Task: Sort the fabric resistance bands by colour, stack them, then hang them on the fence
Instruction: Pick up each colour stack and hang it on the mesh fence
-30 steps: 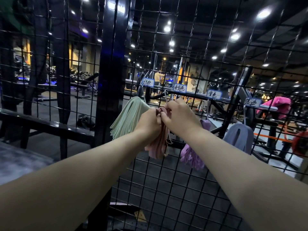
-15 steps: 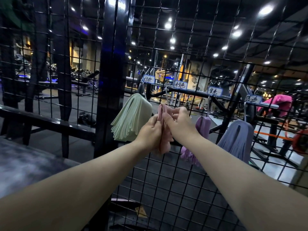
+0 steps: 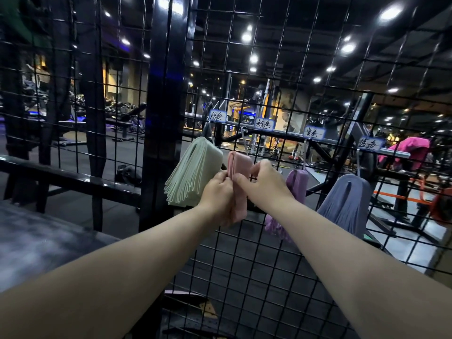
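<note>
Vs 1 s ago: pink bands [image 3: 239,165] hung higher now, draped over hook [image 3: 244,141] on fence [image 3: 244,265] instead of bunched below the fists. Gripping stack's left edge w/ L hand [image 3: 217,189]; pinching right edge w/ R hand [image 3: 264,184], fingers curled. Second from left on the mesh, btwn green bands [image 3: 193,172] & purple bands [image 3: 297,182]; blue bands [image 3: 344,201] at far right. Handwritten labels [image 3: 264,124] above each. Partly hidden behind R forearm: purple stack's middle.

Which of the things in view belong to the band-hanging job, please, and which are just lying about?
Job: green bands, pink bands held by left hand and right hand, purple bands, blue bands, wire fence, colour labels.
Lying about: pink cloth behind the fence, dark bag on the floor, weight bench.
</note>
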The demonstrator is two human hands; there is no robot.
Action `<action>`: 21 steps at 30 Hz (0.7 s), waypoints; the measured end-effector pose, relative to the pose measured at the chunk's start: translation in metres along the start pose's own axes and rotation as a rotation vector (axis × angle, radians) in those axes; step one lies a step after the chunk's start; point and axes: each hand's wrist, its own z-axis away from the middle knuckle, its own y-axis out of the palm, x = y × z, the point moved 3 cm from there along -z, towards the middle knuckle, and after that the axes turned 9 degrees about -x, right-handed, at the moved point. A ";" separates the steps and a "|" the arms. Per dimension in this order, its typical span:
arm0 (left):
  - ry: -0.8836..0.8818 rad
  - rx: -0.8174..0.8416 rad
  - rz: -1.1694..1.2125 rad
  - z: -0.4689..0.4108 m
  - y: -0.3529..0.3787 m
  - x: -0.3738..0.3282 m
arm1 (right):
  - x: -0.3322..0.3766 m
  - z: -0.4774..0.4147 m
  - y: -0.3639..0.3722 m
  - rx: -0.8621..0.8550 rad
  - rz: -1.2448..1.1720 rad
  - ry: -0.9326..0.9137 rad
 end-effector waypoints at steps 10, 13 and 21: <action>-0.088 0.073 0.016 0.009 -0.005 0.011 | 0.005 0.003 0.004 -0.003 0.000 -0.008; 0.002 0.085 -0.078 0.009 -0.005 0.010 | 0.005 0.005 0.001 -0.015 0.040 -0.029; 0.013 0.016 -0.081 0.012 0.000 0.002 | 0.006 0.014 -0.009 -0.042 0.161 -0.149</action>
